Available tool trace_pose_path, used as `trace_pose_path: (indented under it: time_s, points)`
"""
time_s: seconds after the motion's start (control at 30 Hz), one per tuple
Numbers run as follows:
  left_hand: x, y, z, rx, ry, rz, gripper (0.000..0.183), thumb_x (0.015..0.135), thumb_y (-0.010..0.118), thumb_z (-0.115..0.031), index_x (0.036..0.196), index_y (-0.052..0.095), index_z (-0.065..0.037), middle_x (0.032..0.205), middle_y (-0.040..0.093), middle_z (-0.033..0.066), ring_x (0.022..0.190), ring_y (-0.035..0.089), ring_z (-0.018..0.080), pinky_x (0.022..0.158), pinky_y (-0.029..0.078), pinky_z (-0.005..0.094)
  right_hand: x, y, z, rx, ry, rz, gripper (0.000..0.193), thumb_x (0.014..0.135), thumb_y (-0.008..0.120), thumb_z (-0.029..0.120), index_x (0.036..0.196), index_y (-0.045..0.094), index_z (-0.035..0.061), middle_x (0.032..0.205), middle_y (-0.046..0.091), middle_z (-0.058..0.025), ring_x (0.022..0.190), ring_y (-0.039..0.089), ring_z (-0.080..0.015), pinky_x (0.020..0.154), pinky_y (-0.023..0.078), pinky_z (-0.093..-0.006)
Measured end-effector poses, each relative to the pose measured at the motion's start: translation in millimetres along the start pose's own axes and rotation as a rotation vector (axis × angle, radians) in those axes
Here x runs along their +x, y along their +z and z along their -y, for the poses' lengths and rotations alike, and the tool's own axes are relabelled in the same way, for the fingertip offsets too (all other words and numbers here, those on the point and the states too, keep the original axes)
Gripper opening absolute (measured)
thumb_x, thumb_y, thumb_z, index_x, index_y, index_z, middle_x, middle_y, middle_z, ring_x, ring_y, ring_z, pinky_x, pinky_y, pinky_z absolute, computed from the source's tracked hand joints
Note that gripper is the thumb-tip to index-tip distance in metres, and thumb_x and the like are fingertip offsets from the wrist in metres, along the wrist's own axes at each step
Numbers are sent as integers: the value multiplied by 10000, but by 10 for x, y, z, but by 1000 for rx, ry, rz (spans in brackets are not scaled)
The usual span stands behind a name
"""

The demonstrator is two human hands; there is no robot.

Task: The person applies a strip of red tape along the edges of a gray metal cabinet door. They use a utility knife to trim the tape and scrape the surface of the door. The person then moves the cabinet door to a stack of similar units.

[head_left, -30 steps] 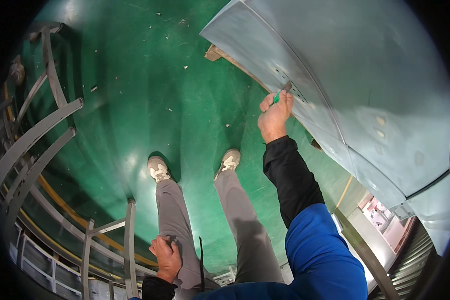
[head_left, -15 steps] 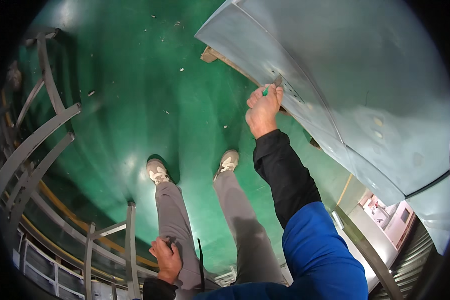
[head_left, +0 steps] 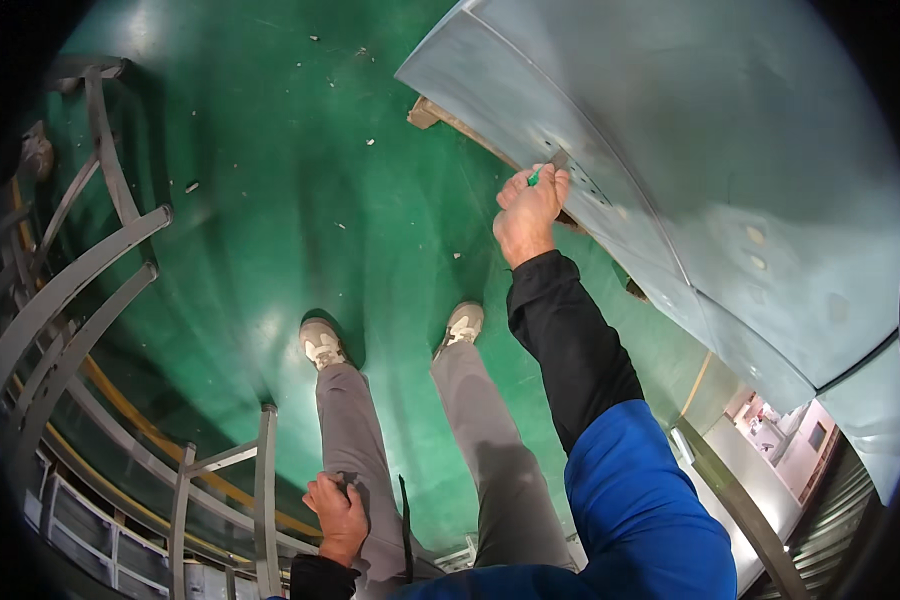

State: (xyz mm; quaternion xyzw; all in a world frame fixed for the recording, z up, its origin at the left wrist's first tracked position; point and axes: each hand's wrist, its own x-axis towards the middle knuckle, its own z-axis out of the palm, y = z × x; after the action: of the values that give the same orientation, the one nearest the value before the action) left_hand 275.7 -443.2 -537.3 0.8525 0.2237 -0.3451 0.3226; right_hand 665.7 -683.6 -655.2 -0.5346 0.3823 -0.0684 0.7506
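Observation:
My right hand (head_left: 530, 212) is closed round a small putty knife (head_left: 535, 178) with a green handle. Its flat grey blade touches, or sits just over, a row of small dark holes near the lower edge of a pale grey-blue car body panel (head_left: 710, 130). Most of the handle is hidden in my fingers. My left hand (head_left: 337, 515) hangs by my left thigh, fingers loosely bent and thumb apart, with nothing visible in it.
Grey metal stands (head_left: 75, 285) are at the left, and another frame (head_left: 265, 500) stands close to my left hand. A wooden piece (head_left: 424, 113) shows under the panel's edge. Small white scraps (head_left: 370, 142) lie on the green floor (head_left: 270, 230).
The putty knife's blade has turned slightly and lies closer along the panel. My right hand stays almost in place. The left hand's fingers have curled a little, and the view has shifted slightly.

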Motion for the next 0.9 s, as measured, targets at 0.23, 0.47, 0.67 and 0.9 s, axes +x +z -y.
trace_pose_path:
  time_s: [0.23, 0.47, 0.67, 0.9]
  points:
    - [-32, 34, -18, 16, -12, -3, 238, 731, 548, -69, 935, 430, -37, 899, 460, 122, 922, 415, 309, 838, 264, 427, 23, 1, -26, 10, 20, 57, 159, 979, 356, 226, 855, 354, 126, 624, 355, 1, 479, 310, -104, 424, 218, -254]
    - [-60, 70, -40, 54, 12, 8, 212, 752, 550, -79, 926, 442, -24, 919, 454, 128, 938, 403, 320, 845, 257, 448, 51, -2, -14, 158, 68, 147, 191, 981, 334, 250, 854, 376, 114, 597, 343, 2, 478, 317, -128, 448, 251, -277]
    - [-48, 98, -49, 179, 63, 3, 219, 743, 556, -68, 923, 436, -37, 899, 465, 121, 928, 416, 309, 846, 263, 431, -481, -31, 49, 160, 155, 209, 200, 973, 337, 249, 837, 373, 106, 569, 359, -23, 478, 332, -156, 469, 309, -308]
    - [154, 123, -223, 227, 234, 22, 257, 739, 587, -69, 954, 453, -33, 967, 479, 133, 968, 423, 333, 860, 269, 470, -1647, -1905, -97, -771, 58, 580, 244, 974, 391, 281, 1040, 418, 48, 769, 413, -25, 697, 403, -114, 584, 360, -255]
